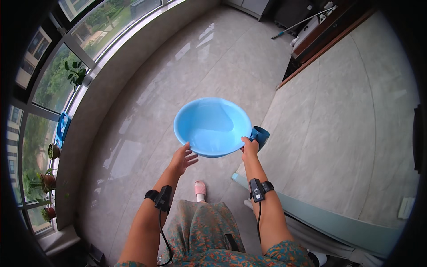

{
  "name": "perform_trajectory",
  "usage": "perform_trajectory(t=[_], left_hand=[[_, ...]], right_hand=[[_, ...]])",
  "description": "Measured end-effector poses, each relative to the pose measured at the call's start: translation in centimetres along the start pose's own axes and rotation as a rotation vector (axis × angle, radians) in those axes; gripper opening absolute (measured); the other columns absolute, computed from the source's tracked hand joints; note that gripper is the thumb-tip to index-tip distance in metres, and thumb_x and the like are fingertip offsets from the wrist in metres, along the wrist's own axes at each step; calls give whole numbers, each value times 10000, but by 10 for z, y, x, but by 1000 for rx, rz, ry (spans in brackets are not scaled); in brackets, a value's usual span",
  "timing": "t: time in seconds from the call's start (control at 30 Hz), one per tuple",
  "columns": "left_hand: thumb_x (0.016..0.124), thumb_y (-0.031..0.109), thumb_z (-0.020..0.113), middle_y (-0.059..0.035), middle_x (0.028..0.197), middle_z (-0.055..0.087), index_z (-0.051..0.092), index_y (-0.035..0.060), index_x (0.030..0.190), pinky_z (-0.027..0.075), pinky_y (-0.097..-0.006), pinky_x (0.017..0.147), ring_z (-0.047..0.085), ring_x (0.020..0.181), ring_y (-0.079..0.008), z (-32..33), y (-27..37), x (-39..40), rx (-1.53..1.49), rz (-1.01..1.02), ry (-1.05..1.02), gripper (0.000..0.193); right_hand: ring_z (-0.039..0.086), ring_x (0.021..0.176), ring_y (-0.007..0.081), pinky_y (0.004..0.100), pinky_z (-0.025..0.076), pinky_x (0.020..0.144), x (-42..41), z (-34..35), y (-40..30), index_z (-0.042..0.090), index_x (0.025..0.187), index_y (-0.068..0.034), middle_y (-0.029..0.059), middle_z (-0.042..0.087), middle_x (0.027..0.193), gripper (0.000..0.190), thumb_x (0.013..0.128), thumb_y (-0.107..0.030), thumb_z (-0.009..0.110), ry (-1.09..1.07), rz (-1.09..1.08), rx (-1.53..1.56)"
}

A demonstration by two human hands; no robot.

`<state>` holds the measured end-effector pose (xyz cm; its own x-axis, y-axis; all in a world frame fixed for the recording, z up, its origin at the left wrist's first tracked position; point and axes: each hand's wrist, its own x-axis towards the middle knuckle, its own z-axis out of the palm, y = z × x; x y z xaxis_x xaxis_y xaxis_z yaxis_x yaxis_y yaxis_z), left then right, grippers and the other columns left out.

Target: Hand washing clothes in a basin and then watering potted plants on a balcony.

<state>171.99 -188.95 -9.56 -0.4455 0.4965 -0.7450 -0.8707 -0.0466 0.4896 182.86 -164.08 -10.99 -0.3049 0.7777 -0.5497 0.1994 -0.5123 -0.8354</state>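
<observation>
A light blue plastic basin [213, 123] is held out over the floor, its inside showing no contents. My left hand [184, 158] is at the basin's near left rim, thumb on the edge and the other fingers spread beneath. At the near right rim, my right hand [250, 147] grips the edge. A dark blue mug [262, 137] with a handle hangs just right of the basin, by the fingers of my right hand; how it is held is partly hidden.
A curved-looking window ledge [100, 70] on the left bears potted plants [78, 75] and a blue plastic item [62, 128]. A wall [327, 133] stands at the right. Farther off, a long-handled tool [300, 23] leans near a dark wooden doorframe [327, 50]. Glossy tiles cover the floor.
</observation>
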Motion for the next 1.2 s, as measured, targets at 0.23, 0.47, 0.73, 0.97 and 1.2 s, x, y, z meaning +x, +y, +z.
perform_trajectory(t=[0.23, 0.47, 0.73, 0.97, 1.2], left_hand=[[810, 145, 549, -131, 1011, 552, 452, 70, 1132, 532, -390, 723, 591, 848, -261, 23, 23, 25, 167, 15, 130, 345], [762, 84, 564, -80, 833, 551, 495, 64, 1003, 537, -336, 585, 582, 685, -216, 18, 60, 28, 147, -59, 268, 251], [718, 51, 539, -69, 731, 549, 507, 48, 909, 513, -312, 502, 562, 560, -191, -14, 119, 45, 168, 34, 354, 193], [715, 51, 532, -82, 734, 553, 508, 32, 913, 512, -310, 459, 560, 530, -204, -41, 184, 84, 151, 95, 364, 200], [712, 51, 526, -119, 809, 554, 486, 17, 965, 511, -321, 431, 578, 574, -238, -79, 234, 141, 180, 137, 470, 258]], right_hand=[[500, 571, 110, 238, 382, 478, -10, -13, -16, 529, 896, -56, 27, 549, 755, 211, 720, -86, 641, -78, -24, -2], [469, 482, 113, 242, 374, 435, -15, 13, -15, 541, 790, -23, 38, 537, 659, 149, 731, -111, 646, -70, -18, 68], [558, 647, 125, 256, 466, 557, -9, 76, -18, 545, 901, -69, 34, 565, 766, 219, 776, -215, 649, -217, 79, -44], [615, 689, 187, 294, 509, 537, 15, 140, -32, 509, 960, -10, 82, 563, 857, 344, 884, -346, 509, -147, 84, -89], [604, 570, 163, 262, 483, 434, 55, 146, -48, 500, 884, -15, 69, 537, 792, 311, 883, -326, 503, -30, 11, -87]])
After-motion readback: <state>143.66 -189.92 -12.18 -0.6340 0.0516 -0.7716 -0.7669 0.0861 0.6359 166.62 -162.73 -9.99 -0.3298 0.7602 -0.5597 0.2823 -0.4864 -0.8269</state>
